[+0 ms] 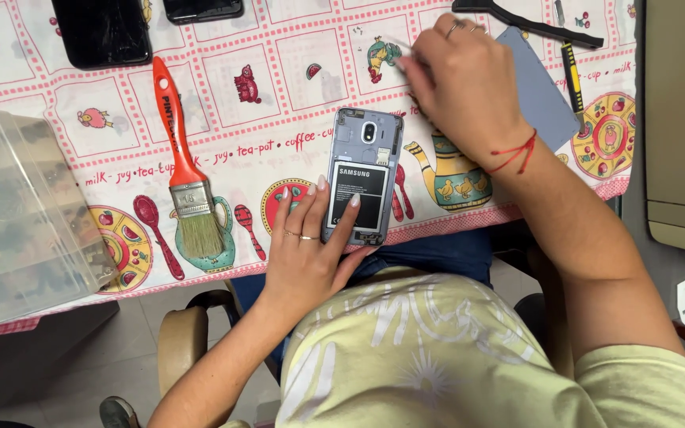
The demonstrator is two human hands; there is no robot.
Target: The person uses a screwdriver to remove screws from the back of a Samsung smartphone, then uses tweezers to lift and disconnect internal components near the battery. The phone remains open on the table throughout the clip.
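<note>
A smartphone lies face down near the table's front edge with its back cover off, showing the black battery and the camera. My left hand rests on its lower left side, fingers spread on the phone and holding it flat. My right hand is above and to the right of the phone, fingers pinched together on something small that I cannot make out. The blue-grey back cover lies just right of that hand.
An orange-handled paintbrush lies left of the phone. A clear plastic organiser box stands at the left edge. Two dark phones lie at the far side. A yellow-handled screwdriver and a black tool lie far right.
</note>
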